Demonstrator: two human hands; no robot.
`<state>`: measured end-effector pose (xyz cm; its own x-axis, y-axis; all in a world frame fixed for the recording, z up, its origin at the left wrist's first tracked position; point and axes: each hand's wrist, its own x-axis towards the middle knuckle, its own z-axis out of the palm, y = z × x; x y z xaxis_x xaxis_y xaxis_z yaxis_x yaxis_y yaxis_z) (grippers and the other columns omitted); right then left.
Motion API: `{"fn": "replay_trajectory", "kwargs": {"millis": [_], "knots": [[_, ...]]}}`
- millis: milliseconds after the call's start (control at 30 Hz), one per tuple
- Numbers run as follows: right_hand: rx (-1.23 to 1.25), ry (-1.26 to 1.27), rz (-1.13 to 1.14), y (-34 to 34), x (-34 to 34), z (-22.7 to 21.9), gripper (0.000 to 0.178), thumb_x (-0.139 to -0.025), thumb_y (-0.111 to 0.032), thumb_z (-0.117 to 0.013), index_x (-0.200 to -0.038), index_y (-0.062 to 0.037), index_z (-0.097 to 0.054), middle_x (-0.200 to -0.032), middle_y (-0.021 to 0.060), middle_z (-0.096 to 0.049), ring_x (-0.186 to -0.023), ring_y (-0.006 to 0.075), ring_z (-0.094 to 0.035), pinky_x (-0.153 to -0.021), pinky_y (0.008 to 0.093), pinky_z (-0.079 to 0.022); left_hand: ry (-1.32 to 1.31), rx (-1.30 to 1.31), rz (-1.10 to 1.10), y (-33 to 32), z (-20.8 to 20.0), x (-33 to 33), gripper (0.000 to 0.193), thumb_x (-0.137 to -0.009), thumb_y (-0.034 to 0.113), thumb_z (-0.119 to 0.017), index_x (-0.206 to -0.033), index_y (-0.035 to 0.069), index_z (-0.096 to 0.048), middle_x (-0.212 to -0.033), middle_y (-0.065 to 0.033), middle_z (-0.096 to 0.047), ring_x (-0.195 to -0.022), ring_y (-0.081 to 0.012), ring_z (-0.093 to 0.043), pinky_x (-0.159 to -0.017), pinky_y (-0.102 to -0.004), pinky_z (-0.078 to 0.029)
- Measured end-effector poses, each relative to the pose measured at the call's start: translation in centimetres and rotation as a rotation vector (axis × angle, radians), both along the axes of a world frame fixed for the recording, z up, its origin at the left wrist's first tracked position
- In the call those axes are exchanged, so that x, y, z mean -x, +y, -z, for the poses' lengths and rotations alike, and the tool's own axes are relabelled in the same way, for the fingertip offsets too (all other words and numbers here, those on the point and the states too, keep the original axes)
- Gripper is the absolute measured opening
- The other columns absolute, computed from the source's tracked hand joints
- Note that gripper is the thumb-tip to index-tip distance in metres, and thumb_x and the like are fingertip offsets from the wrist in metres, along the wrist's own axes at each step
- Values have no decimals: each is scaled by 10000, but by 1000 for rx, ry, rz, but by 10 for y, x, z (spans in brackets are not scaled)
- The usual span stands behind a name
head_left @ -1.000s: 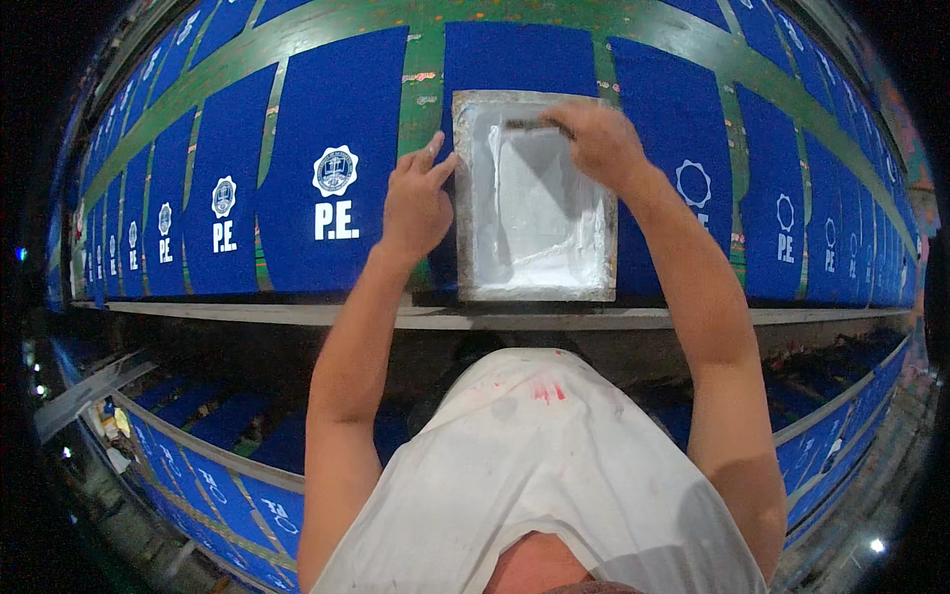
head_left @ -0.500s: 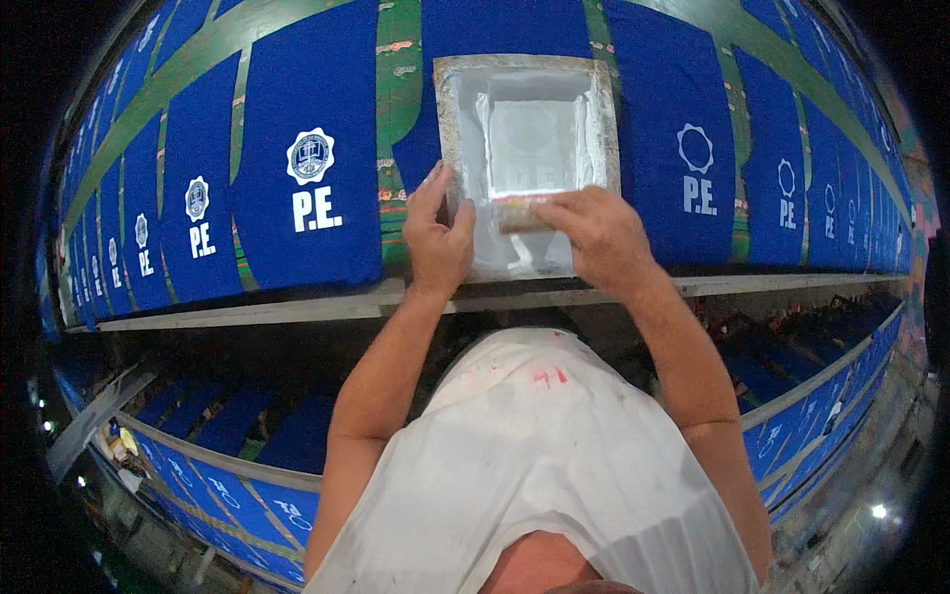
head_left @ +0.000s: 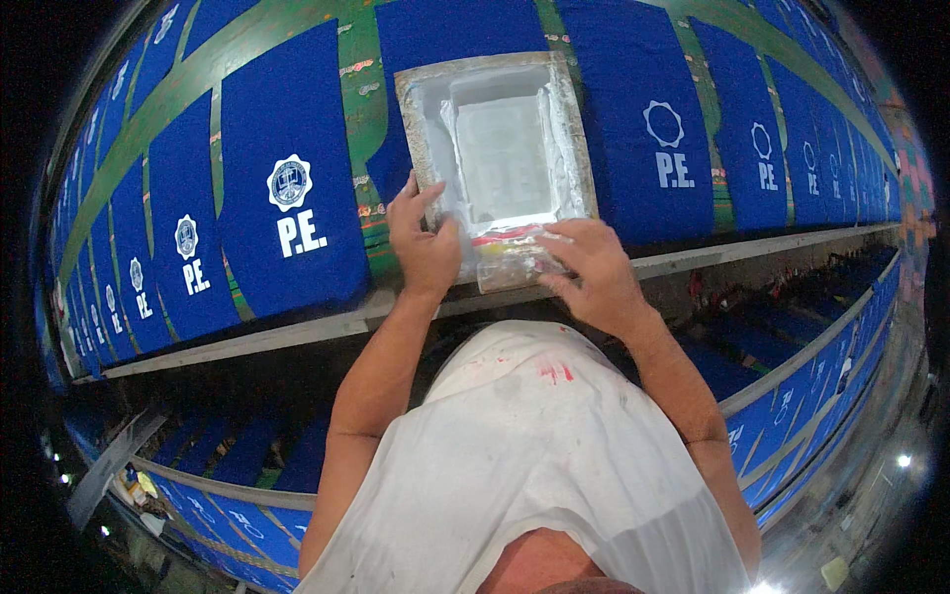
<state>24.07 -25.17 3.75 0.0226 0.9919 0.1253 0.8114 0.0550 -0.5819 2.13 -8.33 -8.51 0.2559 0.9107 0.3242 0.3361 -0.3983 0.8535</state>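
A screen-printing frame [head_left: 581,139] with a pale mesh and white ink around its inner edges lies tilted over a blue cloth panel [head_left: 396,40]. My left hand [head_left: 424,236] grips its left side, fingers outside and thumb toward the inner edge. At the near right corner, my right hand [head_left: 591,267] has its thumb and fingers apart around the near end of the frame. A red strip [head_left: 503,237], seemingly the squeegee's, lies across the frame's near end, close to my right fingers. The squeegee's handle is hard to make out there.
A long green table [head_left: 361,129] carries several blue panels. Those on the left bear a full white crest [head_left: 289,183] above white letters; those on the right show only the crest's outline [head_left: 664,125]. A pale ledge [head_left: 693,255] edges the table; another panel-covered table [head_left: 237,485] stands behind me.
The view has turned and shifted. My right hand has moved from the squeegee's handle to the frame's near right corner, its fingers spreading. The left hand stays on the frame.
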Motion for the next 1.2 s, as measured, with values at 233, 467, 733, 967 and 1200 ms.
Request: {"fn": "replay_trajectory", "kwargs": {"millis": [233, 467, 733, 967, 1200], "knots": [[-3, 220, 484, -11, -38, 36, 598, -1044, -122, -792, -1597, 18, -611, -1536, 243, -684, -1428, 393, -651, -1219, 497, -508, -51, -155, 46, -5, -14, 6, 397, -754, -117, -708, -1097, 59, -803, -1542, -349, -666, -1358, -457, -642, -1194, -518, -476], [155, 798, 525, -13, -57, 68, 657, -1046, -152, -822, -1619, 66, -585, -1441, 220, -774, -1341, 275, -728, -1190, 402, -534, -60, -228, 74, -21, -35, 5, 322, -812, -122, -733, -1082, 46, -783, -1596, -376, -598, -1409, -466, -620, -1126, -489, -553], [71, 797, 330, -18, -93, 51, 759, -1014, -177, -837, -1677, 36, -537, -1572, 201, -656, -1412, 280, -658, -1236, 423, -494, -3, -187, 13, -20, -49, -18, 310, -858, -158, -732, -1088, 44, -776, -1546, -353, -606, -1429, -449, -638, -1155, -480, -552], [-24, 957, 435, -77, -204, 47, 717, -1030, -71, -760, -1686, 76, -508, -1616, 170, -607, -1488, 254, -581, -1294, 408, -426, -5, -219, 29, -78, -57, -143, 342, -860, -148, -744, -1144, 39, -768, -1554, -328, -577, -1415, -445, -644, -1136, -470, -578], [-155, 1051, 542, -138, -303, 66, 667, -1066, -73, -665, -1683, 111, -493, -1653, 182, -597, -1529, 271, -557, -1322, 415, -383, -173, -166, 118, -133, -37, -261, 247, -929, -104, -765, -1102, 72, -766, -1673, -308, -493, -1478, -411, -610, -1148, -451, -559]]}}
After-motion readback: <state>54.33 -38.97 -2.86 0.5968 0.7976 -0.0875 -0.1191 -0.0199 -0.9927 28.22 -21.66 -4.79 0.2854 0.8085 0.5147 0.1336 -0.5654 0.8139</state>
